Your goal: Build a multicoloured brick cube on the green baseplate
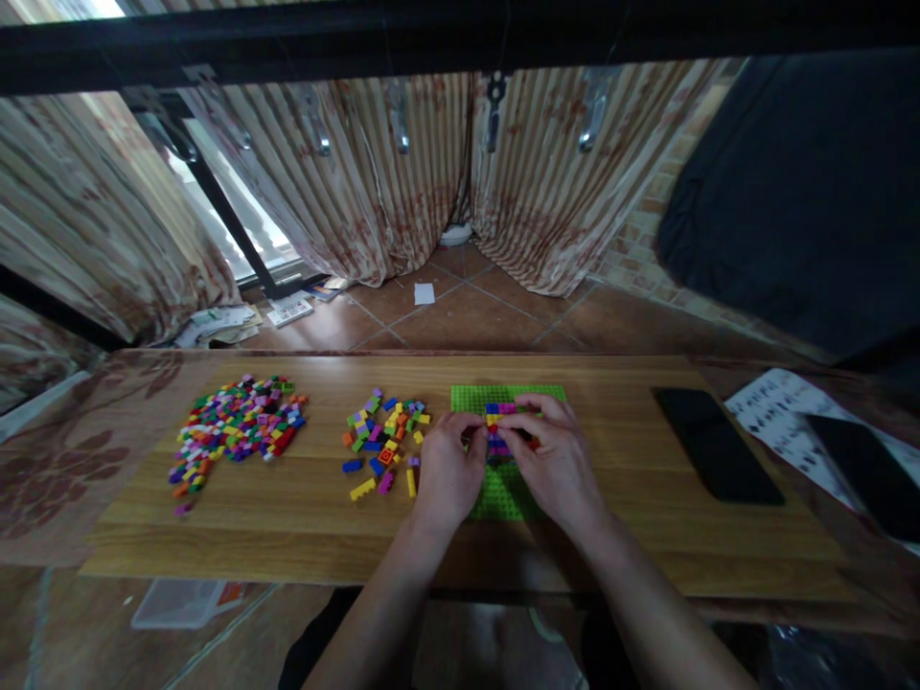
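A green studded baseplate [499,503] lies on the wooden board, with a small build of coloured bricks [503,409] on its middle, showing blue, purple, yellow and red. My left hand [452,465] comes in from the left, thumb and index fingertips pinched at the build's left side. From the right, my right hand [553,455] reaches over the plate, its thumb and index finger pressed together at the build. Whatever small piece either hand holds is hidden by the fingertips. Loose bricks [386,456] lie left of my left hand.
A larger heap of mixed bricks [241,426] is at the left of the wooden board [302,546]. On the right lie a black phone [711,446], a printed sheet [780,422] and another dark device [869,474]. A clear plastic box [176,604] sits below the front edge.
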{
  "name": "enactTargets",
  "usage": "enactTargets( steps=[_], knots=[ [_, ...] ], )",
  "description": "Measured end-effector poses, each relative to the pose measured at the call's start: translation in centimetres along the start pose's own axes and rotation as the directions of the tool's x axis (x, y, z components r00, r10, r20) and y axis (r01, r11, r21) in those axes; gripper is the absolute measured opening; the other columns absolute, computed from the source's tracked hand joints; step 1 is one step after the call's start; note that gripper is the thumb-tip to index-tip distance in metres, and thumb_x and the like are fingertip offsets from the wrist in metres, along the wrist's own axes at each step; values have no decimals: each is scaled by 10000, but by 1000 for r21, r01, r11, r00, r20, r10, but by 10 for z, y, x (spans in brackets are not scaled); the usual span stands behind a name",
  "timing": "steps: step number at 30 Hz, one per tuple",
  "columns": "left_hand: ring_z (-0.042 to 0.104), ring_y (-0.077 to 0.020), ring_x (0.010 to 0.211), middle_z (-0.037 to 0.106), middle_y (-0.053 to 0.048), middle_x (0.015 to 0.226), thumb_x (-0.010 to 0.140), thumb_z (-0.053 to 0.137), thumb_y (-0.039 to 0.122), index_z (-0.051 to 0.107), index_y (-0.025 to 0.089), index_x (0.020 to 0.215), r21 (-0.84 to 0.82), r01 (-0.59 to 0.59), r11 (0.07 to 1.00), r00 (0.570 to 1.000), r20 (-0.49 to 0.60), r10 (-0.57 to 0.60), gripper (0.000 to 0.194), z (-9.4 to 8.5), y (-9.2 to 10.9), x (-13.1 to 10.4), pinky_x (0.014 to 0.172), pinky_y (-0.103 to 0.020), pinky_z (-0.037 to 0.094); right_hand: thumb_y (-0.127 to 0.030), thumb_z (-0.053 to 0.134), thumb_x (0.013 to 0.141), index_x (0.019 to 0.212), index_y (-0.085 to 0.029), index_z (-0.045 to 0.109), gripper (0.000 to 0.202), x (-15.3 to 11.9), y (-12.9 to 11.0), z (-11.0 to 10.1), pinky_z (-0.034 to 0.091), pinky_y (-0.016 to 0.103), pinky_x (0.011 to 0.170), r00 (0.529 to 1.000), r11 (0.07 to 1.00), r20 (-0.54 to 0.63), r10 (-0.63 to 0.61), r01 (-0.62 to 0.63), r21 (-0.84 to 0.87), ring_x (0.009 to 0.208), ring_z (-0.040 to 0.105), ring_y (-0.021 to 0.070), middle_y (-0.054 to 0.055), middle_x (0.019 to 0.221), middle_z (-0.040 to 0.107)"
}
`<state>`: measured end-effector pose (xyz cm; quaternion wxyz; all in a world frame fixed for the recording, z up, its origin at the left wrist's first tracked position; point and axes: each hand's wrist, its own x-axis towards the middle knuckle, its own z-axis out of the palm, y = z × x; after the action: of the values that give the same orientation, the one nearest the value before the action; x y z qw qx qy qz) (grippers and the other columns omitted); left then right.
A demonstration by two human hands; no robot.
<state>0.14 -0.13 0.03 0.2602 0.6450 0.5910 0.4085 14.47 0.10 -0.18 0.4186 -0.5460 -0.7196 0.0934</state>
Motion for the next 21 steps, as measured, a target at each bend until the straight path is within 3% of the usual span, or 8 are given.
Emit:
enactTargets(
  steps=[21],
  knots=[
    [626, -145, 747, 685, -48, 828, 815, 575, 121, 694, 161, 856, -36, 39, 999, 999, -1, -39, 132, -4, 0, 0, 716, -267, 490, -246, 584, 887, 798, -256, 721, 164, 0, -3, 0, 445, 395, 825, 994, 988, 66, -91, 99, -118, 972, 532, 233, 42, 1008, 661]
  ],
)
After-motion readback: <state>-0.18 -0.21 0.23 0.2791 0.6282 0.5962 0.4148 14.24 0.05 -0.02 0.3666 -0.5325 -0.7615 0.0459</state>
